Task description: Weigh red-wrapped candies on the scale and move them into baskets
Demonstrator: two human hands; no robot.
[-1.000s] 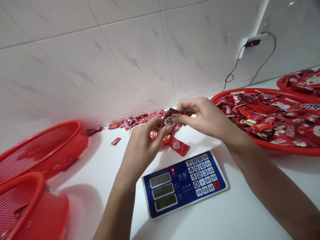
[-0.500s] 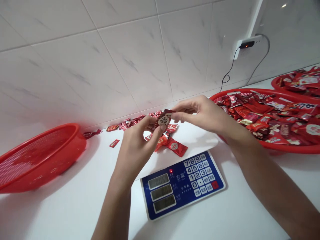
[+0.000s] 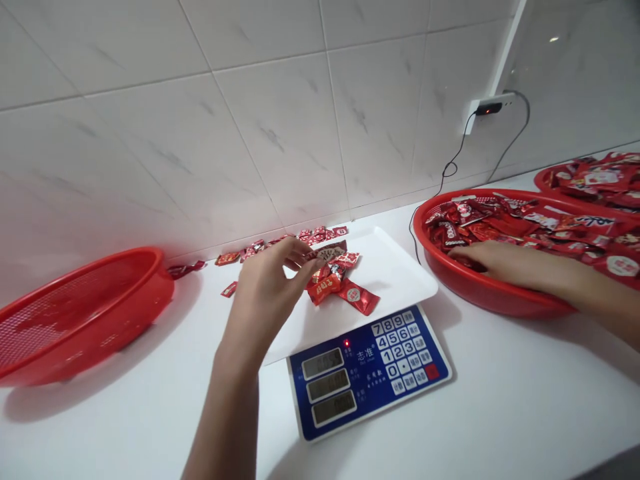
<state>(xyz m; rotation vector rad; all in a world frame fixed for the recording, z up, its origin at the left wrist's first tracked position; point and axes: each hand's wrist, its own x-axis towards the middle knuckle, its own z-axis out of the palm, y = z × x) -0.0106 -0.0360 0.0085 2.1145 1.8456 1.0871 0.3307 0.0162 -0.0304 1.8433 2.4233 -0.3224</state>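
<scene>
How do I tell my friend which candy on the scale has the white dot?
Find the blue scale on the white counter. On its white tray lies a small pile of red candies. Pick the long one at the right end, with a round white spot.

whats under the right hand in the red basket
The right hand lies on red-wrapped candies heaped in the red plastic basket. The candies directly beneath the palm and fingers, and the basket floor, are covered.
</scene>
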